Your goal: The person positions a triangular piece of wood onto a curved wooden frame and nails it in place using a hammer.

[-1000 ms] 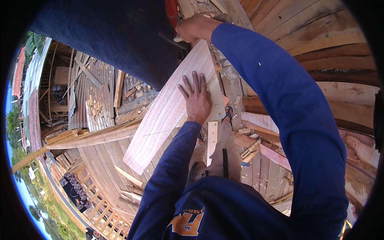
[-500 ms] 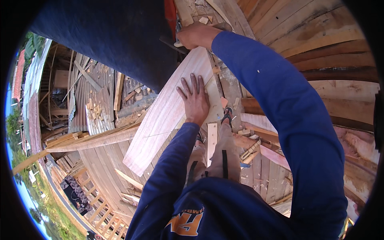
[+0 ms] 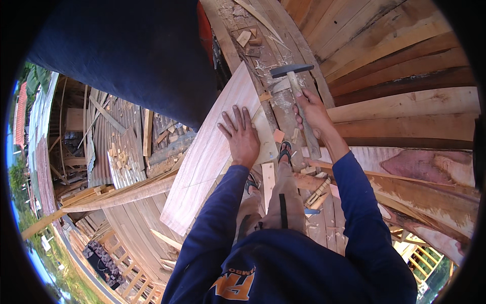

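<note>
My left hand (image 3: 243, 141) lies flat, fingers spread, on a wide, pale pinkish plank (image 3: 202, 167) that slants from far middle to near left. Off to the right, my right hand (image 3: 315, 115) is wrapped round the wooden handle of a hammer (image 3: 293, 81). The hammer's dark metal head points away from me, above a worn timber beam, apart from the plank. A small wood block (image 3: 265, 96) sits against the plank's right edge.
Stacked curved boards (image 3: 405, 111) rise on the right. Offcuts and shavings (image 3: 253, 50) litter the far beam. A large dark blue shape (image 3: 131, 55) fills the far left. My sandalled feet (image 3: 285, 152) stand among scraps, with a wooden strip (image 3: 268, 185) between them.
My right hand has drawn back from the plank's far end toward the right, bringing the hammer into plain sight. My left hand stays flat on the plank.
</note>
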Demonstrator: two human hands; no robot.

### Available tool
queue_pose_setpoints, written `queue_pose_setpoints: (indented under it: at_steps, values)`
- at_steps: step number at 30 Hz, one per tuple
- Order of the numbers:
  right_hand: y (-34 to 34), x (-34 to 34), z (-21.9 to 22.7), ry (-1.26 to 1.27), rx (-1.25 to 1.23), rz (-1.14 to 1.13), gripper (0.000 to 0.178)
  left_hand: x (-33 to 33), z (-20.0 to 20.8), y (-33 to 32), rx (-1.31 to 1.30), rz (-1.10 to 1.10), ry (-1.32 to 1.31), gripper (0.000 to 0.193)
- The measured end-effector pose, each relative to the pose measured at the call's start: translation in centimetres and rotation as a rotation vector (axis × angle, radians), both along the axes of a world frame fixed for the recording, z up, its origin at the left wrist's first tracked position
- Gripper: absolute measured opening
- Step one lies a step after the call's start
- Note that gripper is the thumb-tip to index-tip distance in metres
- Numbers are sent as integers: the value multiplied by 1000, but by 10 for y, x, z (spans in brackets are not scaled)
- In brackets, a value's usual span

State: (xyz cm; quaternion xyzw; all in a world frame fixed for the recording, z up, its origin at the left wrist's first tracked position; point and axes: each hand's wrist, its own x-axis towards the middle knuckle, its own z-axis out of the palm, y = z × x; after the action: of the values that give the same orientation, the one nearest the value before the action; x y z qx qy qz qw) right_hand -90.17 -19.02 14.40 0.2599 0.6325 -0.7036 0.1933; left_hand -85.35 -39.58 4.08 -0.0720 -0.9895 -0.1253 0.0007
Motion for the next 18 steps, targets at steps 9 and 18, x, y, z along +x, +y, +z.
queue_pose_setpoints:
  at_steps: [9,18]
  values:
    - [-21,76,-33,-119,-192,-4,22,-1,-5,-2,-20,-3,39,60]
    - [-26,70,-50,-59,-154,-38,26,0,-6,-2,-6,1,53,60]
